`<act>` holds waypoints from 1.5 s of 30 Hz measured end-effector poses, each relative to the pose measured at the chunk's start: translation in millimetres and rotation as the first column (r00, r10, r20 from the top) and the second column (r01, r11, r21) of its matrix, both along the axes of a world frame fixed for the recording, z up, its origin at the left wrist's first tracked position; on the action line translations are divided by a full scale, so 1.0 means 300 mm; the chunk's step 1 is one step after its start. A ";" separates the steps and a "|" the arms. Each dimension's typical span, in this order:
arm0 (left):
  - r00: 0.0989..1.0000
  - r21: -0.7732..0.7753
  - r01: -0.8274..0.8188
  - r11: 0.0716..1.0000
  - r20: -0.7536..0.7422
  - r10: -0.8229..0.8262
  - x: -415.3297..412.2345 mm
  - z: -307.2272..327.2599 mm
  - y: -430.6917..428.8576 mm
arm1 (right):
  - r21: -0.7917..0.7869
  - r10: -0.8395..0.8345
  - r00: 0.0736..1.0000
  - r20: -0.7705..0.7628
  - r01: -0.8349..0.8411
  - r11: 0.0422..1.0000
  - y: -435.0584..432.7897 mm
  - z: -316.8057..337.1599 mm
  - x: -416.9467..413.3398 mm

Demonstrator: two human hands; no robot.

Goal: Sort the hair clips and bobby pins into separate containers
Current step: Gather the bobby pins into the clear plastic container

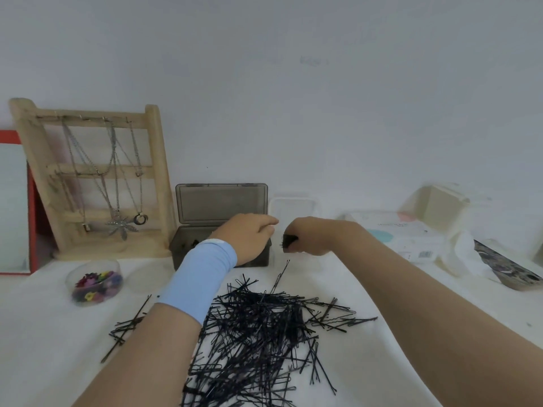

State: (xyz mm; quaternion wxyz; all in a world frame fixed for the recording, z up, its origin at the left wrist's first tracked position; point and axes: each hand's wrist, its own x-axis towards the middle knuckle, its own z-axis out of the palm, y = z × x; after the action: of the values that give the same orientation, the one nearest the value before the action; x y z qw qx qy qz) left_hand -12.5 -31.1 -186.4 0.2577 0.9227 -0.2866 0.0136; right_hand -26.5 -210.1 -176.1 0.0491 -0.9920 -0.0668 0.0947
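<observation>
A big heap of black bobby pins [258,327] lies on the white table in front of me. My right hand [308,235] grips a small bunch of black bobby pins [289,241] just right of the open grey box [188,248]. A clear container [292,208] stands behind that bunch. My left hand [249,233] hovers over the grey box with its fingers loosely bent; whether it holds anything is hidden. A blue band is around that wrist. A round clear tub [94,282] of colourful small hair clips sits at the left.
A wooden necklace stand [91,177] leans at the back left beside a red-framed mirror [14,207]. A wipes pack [402,233], white boxes and a patterned item [505,265] lie at the right. Stray pins [126,327] lie left of the heap.
</observation>
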 end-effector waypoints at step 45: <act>0.978 0.235 0.150 0.960 -0.178 -0.109 -0.241 -0.033 0.096 | 0.194 0.119 0.991 -0.053 -0.107 0.975 0.080 0.014 -0.325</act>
State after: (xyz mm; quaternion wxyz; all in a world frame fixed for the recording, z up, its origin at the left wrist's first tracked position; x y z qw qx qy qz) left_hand -84.9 -2.2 -196.4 0.1635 0.9248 -0.3238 -0.1146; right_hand -124.0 -186.0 -172.0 0.1405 -0.9738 -0.1303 0.1224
